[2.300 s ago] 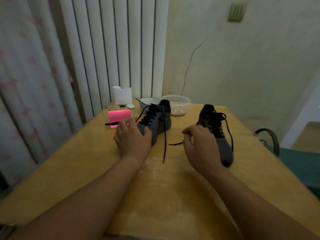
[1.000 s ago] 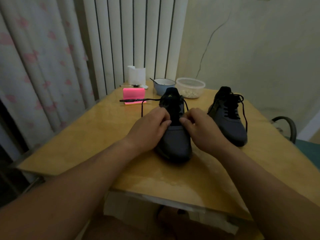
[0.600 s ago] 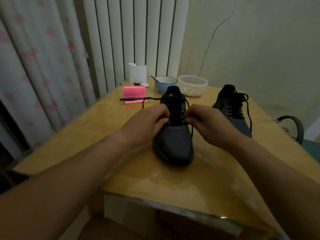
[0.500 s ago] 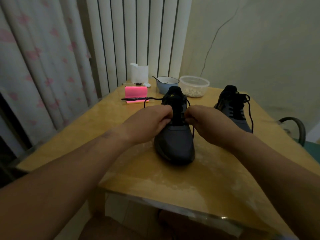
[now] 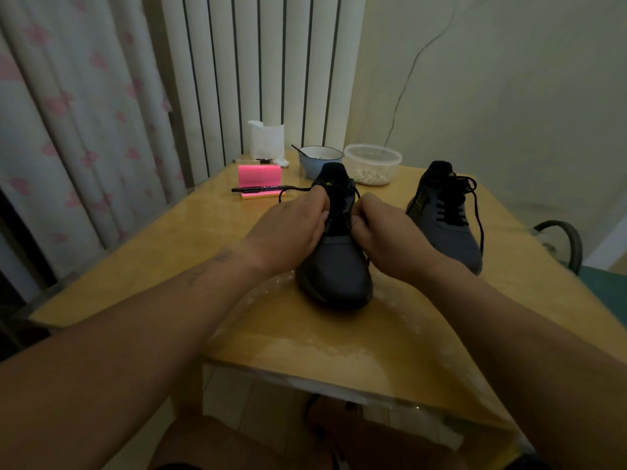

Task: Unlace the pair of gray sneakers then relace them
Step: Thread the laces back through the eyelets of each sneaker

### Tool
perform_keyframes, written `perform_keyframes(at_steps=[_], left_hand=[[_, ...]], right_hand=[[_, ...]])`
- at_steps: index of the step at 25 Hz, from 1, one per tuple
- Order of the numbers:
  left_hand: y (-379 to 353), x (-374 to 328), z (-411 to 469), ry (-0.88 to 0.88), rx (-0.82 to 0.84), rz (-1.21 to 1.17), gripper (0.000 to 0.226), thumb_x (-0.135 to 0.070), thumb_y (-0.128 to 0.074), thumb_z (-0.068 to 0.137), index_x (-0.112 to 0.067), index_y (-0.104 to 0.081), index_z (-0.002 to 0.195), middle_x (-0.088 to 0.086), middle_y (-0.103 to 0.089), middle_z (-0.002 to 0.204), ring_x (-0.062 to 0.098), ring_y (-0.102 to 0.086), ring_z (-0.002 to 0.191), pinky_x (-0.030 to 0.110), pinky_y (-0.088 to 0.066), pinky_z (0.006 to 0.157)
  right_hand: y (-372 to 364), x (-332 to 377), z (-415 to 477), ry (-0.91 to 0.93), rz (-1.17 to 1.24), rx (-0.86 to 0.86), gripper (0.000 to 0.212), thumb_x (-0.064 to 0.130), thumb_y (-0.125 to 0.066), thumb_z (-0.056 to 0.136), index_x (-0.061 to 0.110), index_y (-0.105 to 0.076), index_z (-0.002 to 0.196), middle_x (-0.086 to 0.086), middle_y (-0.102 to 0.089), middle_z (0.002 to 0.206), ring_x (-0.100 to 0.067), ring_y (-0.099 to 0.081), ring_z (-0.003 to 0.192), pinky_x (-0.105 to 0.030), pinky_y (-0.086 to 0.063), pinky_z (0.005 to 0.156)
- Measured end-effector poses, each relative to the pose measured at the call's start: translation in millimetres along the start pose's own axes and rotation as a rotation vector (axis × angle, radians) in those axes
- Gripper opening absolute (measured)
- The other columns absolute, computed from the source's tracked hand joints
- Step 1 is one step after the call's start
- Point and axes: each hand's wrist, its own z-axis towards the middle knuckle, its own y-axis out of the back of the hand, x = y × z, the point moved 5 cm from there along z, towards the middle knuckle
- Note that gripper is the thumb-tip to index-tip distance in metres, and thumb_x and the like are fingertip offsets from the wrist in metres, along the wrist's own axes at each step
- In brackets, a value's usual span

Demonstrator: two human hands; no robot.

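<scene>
Nearest, on the table (image 5: 332, 340), the first sneaker (image 5: 339, 266) stands toe-first toward the person, and both hands meet at its throat. The left hand (image 5: 291, 225) curls its fingers on the left eyelet row and pinches the lace (image 5: 298, 188), whose loose end trails off toward 10 o'clock. The right hand (image 5: 380, 232) is curled tight against the tongue's right edge and seems to pinch the lace there too (its fingertips are hidden, so the hold is a judgement). The task looks barely begun: this sneaker's bow is undone, but its crossings appear mostly threaded. At 2 o'clock of it, the second sneaker (image 5: 448, 225) is laced through and untouched, so nearly all the unlacing and all the relacing remain. Farther, at 11 o'clock, a pen (image 5: 258, 189) lies on a pink pad (image 5: 259, 174); a bowl (image 5: 320, 161) and a tub (image 5: 372, 164) sit at 12 and 1. Against the earliest frame, the first sneaker has turned from side-on to toe-first and come nearer, and the hands, then apart on the table, have closed on the lacing.
</scene>
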Motion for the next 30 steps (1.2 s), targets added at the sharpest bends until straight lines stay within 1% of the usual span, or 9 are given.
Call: perform_keyframes(at_steps=[3, 7, 10, 13, 16, 18, 20, 25, 30], left_hand=[[-5, 4, -7, 0.044, -0.038, -0.07, 0.004, -0.026, -0.05, 0.109, -0.023, -0.048, 0.11, -0.005, -0.056, 0.098, 0.014, -0.058, 0.079, 0.033, -0.048, 0.066], [-8, 9, -15, 0.082, -0.068, -0.215, 0.007, -0.026, -0.06, 0.105, -0.025, -0.056, 0.11, -0.008, -0.057, 0.105, 0.01, -0.056, 0.091, 0.033, -0.053, 0.078], [-7, 8, -18, 0.087, -0.103, -0.178, 0.007, -0.023, -0.062, 0.103, -0.024, -0.055, 0.106, -0.006, -0.056, 0.102, 0.014, -0.057, 0.088, 0.04, -0.054, 0.076], [-8, 3, -18, 0.094, -0.144, -0.132, 0.007, -0.022, -0.061, 0.103, -0.02, -0.054, 0.105, -0.005, -0.057, 0.1, 0.017, -0.056, 0.084, 0.042, -0.053, 0.073], [-10, 0, -17, 0.105, -0.165, -0.114, 0.007, -0.022, -0.06, 0.103, -0.02, -0.055, 0.106, -0.004, -0.059, 0.098, 0.019, -0.058, 0.082, 0.046, -0.054, 0.072], [-11, 1, -15, 0.119, -0.167, -0.125, 0.006, -0.022, -0.059, 0.104, -0.02, -0.054, 0.106, -0.004, -0.061, 0.096, 0.02, -0.059, 0.081, 0.045, -0.053, 0.071], [-10, 1, -15, 0.124, -0.168, -0.128, 0.005, -0.022, -0.056, 0.106, -0.022, -0.051, 0.107, -0.004, -0.062, 0.094, 0.02, -0.06, 0.079, 0.045, -0.053, 0.069], [-4, -4, -18, 0.108, -0.181, -0.104, 0.006, -0.021, -0.052, 0.108, -0.024, -0.047, 0.108, -0.005, -0.062, 0.088, 0.019, -0.061, 0.072, 0.042, -0.051, 0.064], [-7, -1, -27, 0.206, -0.2, -0.172, 0.006, -0.02, -0.05, 0.108, -0.024, -0.046, 0.105, -0.007, -0.058, 0.084, 0.018, -0.058, 0.073, 0.039, -0.045, 0.064]], right_hand=[[-1, 2, 1, -0.03, 0.035, -0.001, 0.015, 0.028, -0.047, 0.107, 0.02, -0.044, 0.094, 0.0, -0.054, 0.081, -0.019, -0.05, 0.07, -0.042, -0.04, 0.063], [4, -6, -6, -0.036, 0.183, 0.014, 0.006, 0.029, -0.054, 0.107, 0.024, -0.053, 0.104, 0.006, -0.063, 0.092, -0.017, -0.064, 0.083, -0.046, -0.057, 0.076], [3, -7, -6, -0.025, 0.209, -0.026, 0.005, 0.025, -0.056, 0.107, 0.023, -0.057, 0.102, 0.006, -0.064, 0.096, -0.017, -0.064, 0.088, -0.048, -0.058, 0.081], [1, -1, -3, -0.032, 0.075, -0.065, 0.011, 0.029, -0.051, 0.108, 0.023, -0.053, 0.1, 0.004, -0.059, 0.094, -0.017, -0.057, 0.084, -0.047, -0.053, 0.078], [3, 4, 3, -0.064, 0.067, 0.032, 0.019, 0.029, -0.044, 0.109, 0.018, -0.051, 0.096, -0.004, -0.058, 0.09, -0.025, -0.056, 0.082, -0.051, -0.052, 0.077], [6, 3, 5, -0.077, 0.09, 0.09, 0.021, 0.029, -0.044, 0.109, 0.016, -0.053, 0.096, -0.007, -0.061, 0.092, -0.029, -0.06, 0.085, -0.057, -0.054, 0.08], [7, 1, 6, -0.086, 0.105, 0.102, 0.02, 0.031, -0.044, 0.109, 0.018, -0.054, 0.098, -0.006, -0.063, 0.096, -0.028, -0.062, 0.089, -0.058, -0.056, 0.081], [1, -6, 2, -0.122, 0.18, 0.067, 0.022, 0.034, -0.044, 0.109, 0.018, -0.054, 0.098, -0.008, -0.064, 0.098, -0.029, -0.066, 0.09, -0.058, -0.059, 0.077], [-5, -5, -9, -0.184, 0.307, -0.007, 0.019, 0.029, -0.044, 0.109, 0.015, -0.052, 0.099, -0.009, -0.064, 0.102, -0.029, -0.066, 0.098, -0.054, -0.061, 0.08]])
